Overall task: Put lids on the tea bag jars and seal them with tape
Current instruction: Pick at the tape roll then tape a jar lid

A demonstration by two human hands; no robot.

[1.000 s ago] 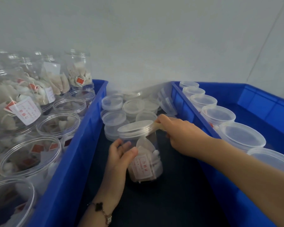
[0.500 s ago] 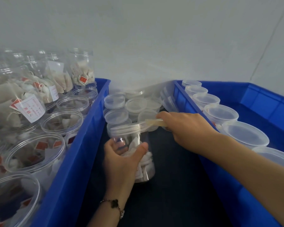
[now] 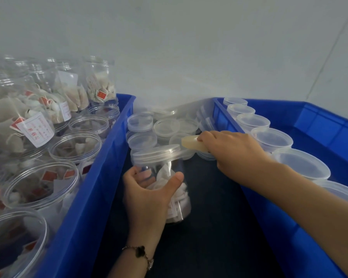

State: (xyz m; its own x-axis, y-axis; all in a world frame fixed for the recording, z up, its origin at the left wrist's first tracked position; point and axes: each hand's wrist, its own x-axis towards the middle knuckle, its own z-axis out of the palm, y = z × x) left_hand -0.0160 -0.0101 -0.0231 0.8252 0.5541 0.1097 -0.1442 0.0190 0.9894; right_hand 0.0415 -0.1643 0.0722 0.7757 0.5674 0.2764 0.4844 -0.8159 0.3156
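**Tape roll swings round the lidded jar**

The left hand (image 3: 149,194) now wraps the jar (image 3: 169,187) lower on its wall, fingers and thumb curled round it on the dark mat between the blue bins. The right hand (image 3: 229,151) pinches the tape roll (image 3: 191,143), which has moved right and farther from the lid (image 3: 156,154); tape appears to be drawing out along the rim, so sealing seems underway
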